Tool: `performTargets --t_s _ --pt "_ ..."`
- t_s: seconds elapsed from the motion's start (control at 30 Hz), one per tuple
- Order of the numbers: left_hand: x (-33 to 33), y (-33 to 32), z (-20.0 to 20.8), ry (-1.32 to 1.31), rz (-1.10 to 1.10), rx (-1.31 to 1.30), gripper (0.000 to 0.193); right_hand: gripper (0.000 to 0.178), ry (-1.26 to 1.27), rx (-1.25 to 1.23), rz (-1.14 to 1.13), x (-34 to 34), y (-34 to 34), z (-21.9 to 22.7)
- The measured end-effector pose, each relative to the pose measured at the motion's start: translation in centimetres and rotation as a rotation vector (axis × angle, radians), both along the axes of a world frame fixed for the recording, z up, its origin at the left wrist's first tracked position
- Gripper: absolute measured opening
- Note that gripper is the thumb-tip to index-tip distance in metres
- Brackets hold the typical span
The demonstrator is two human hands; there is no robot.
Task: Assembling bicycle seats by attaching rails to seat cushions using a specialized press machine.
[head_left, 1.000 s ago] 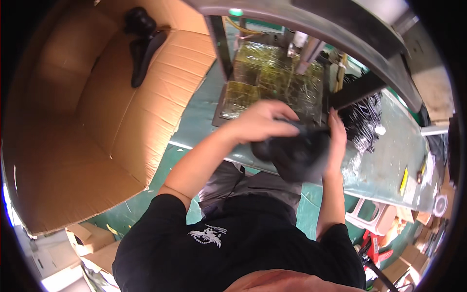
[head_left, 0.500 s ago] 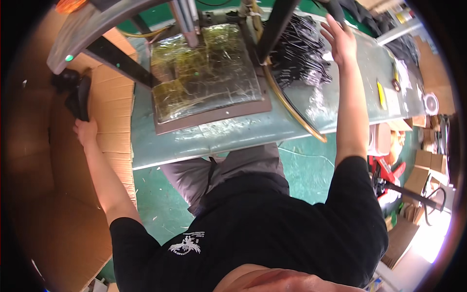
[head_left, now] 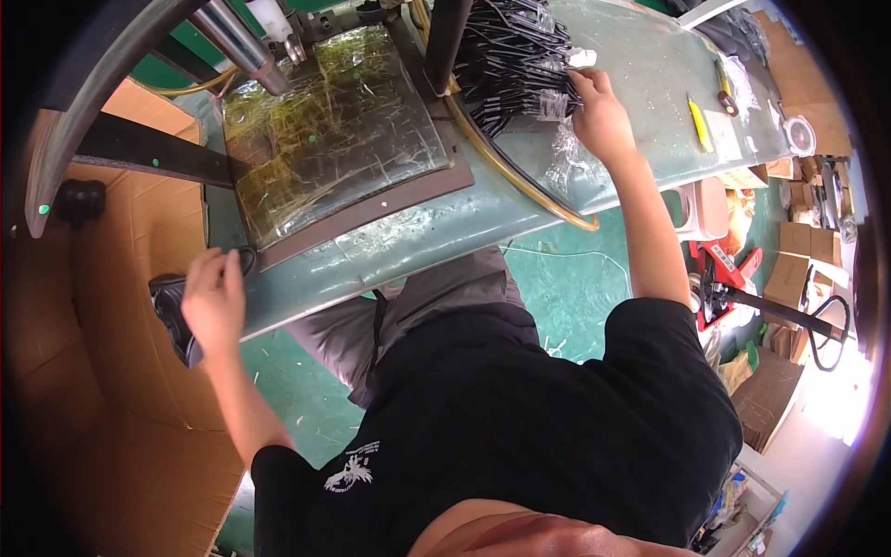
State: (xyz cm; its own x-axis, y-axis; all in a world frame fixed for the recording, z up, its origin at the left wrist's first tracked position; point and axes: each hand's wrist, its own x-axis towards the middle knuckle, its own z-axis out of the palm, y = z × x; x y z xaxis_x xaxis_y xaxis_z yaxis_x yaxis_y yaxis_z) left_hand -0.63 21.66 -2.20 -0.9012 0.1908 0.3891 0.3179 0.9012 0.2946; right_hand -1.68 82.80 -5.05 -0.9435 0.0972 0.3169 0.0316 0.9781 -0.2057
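My left hand [head_left: 215, 302] is closed on a black shoe-like piece [head_left: 172, 311] at the table's left front corner, beside the open cardboard box. Its fingers hide the middle of the piece, so I cannot tell its exact kind. At the far side my right hand [head_left: 603, 116] reaches over the table with its fingers bent and together at the right edge of a pile of thin black strips [head_left: 510, 60]. Clear plastic wrap lies about these strips. The fingertips partly disappear against the pile.
A dark press plate [head_left: 334, 139] under clear film lies between metal posts. A yellowish hose [head_left: 520, 176] curves over the table edge. The cardboard box [head_left: 139, 371] at left holds another black piece [head_left: 81, 201]. A yellow cutter [head_left: 699, 123] and a tape roll [head_left: 799, 136] are at right.
My left hand has brought the black piece from over the box to the table corner. My right hand has come down from the far metal bar to the black strips, and its fingers have closed.
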Motion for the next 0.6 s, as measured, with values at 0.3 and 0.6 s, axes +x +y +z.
performTargets --t_s 0.3,0.6 --pt "-6.0 -14.0 2.0 -0.541 0.065 0.014 0.066 0.036 0.223 0.308 0.157 -2.4 2.1 4.3" --pt "-2.6 -15.3 6.0 -1.046 0.037 0.277 0.033 0.037 0.203 -0.561 0.025 2.9 -0.2 8.0"
